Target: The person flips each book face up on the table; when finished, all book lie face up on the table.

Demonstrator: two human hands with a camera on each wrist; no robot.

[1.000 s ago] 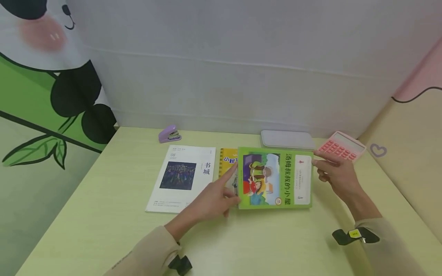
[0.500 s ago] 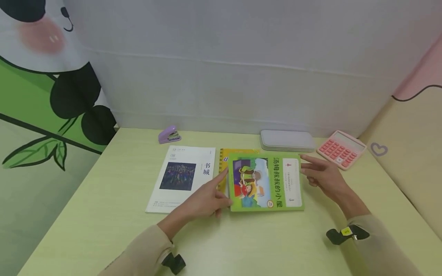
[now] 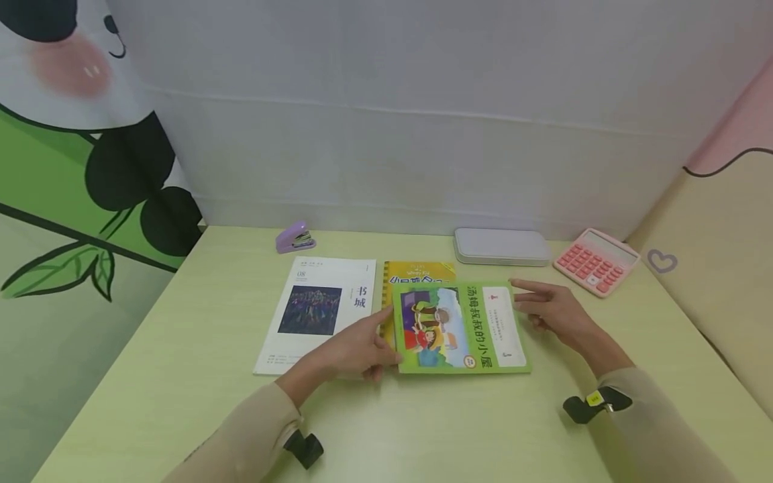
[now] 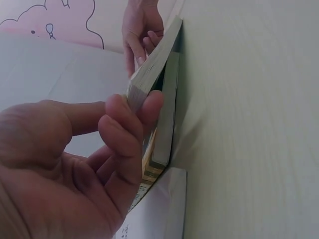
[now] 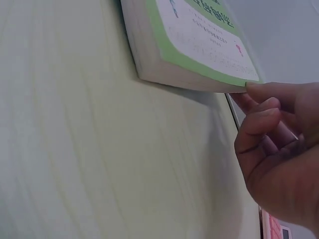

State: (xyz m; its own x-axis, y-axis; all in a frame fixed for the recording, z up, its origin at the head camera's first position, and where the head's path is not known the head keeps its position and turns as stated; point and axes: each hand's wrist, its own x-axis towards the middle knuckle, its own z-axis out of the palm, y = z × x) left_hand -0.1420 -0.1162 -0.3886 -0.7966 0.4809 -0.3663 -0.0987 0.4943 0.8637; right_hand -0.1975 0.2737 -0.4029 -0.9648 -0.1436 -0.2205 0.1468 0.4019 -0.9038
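The green book point(image 3: 460, 327) is coming down and leftward onto the yellow book point(image 3: 419, 272) on the table point(image 3: 181, 376), left hand point(image 3: 356, 349) pinching its edge, right hand point(image 3: 552, 310) touching it with straight fingers.

Against the back edge of the pale green surface point(image 3: 181, 376), a purple stapler point(image 3: 294, 237) at left, a flat grey case point(image 3: 502, 246) toward the right, and just beyond it a pink calculator point(image 3: 596, 261) set at an angle. Nearer the middle, a white magazine point(image 3: 318, 312) with a dark cover photo, lying flat. Behind everything, a white wall panel point(image 3: 392, 134); to the left, a panda-and-bamboo print point(image 3: 72, 161).
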